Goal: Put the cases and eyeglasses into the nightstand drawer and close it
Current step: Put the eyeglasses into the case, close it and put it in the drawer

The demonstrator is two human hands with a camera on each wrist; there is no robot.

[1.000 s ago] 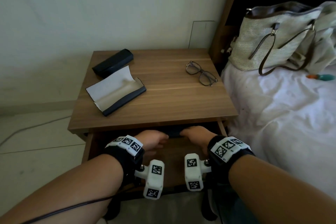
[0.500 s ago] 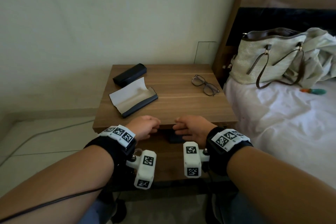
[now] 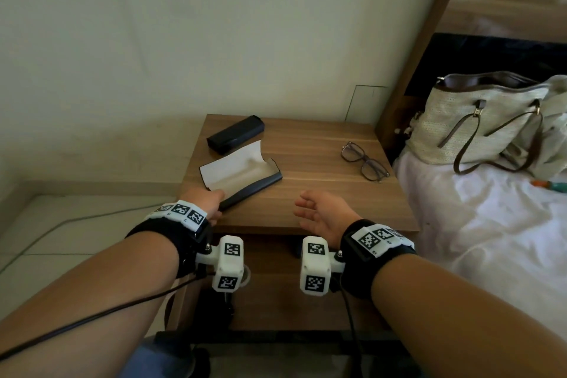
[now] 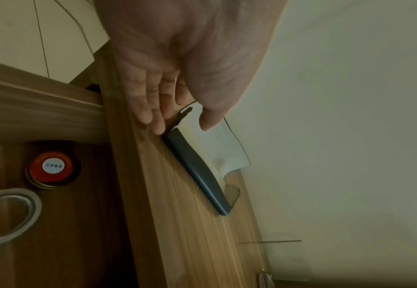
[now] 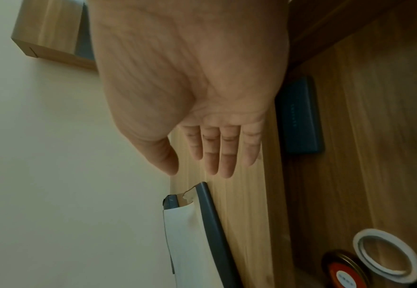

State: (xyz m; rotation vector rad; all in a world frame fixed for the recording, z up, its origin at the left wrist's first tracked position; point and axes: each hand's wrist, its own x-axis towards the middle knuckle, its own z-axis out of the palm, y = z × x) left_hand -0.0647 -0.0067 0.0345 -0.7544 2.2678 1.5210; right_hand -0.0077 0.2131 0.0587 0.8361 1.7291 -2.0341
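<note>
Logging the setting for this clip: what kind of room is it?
Most likely a bedroom. A wooden nightstand stands against the wall beside a bed with white sheets and a wooden headboard; a woven handbag sits on the bed.

Dim, soft daylight throughout (wrist views blurred, edges warped).

Closed case [image 3: 235, 138] behind open case [image 3: 242, 173], eyeglasses [image 3: 364, 160] right, on nightstand [image 3: 310, 193]
</note>
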